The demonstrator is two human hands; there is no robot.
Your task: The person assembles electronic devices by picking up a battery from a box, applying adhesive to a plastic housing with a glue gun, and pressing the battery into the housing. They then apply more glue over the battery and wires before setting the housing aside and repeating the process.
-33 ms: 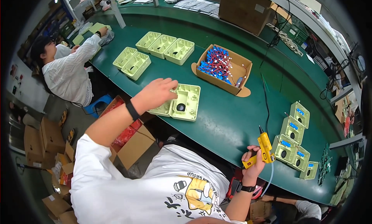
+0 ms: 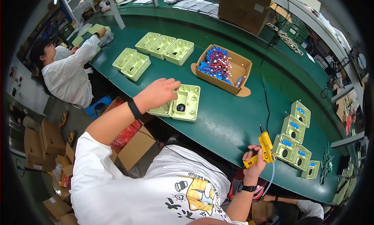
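My left hand [image 2: 157, 93] bends over two pale green plastic cases set side by side at the table's near edge. Its fingers curl at the upper left corner of the right case [image 2: 193, 108], which has a round black part inside; what they pinch is hidden. The left case [image 2: 161, 110] is mostly covered by that hand. On the right, my right hand [image 2: 255, 164] is wrapped round the handle of a yellow glue gun [image 2: 266, 145]. Its nozzle points up and away over the table, and a pale glue stick [image 2: 272, 181] hangs from its back.
An open cardboard box [image 2: 242, 75] holds blue battery packs with red wires. Several pale green cases [image 2: 177, 57] stand at the back left; others [image 2: 293, 127] with blue packs inside stand on the right. Beside them lie green circuit boards [image 2: 326, 164]. A co-worker [image 2: 66, 71] sits at far left.
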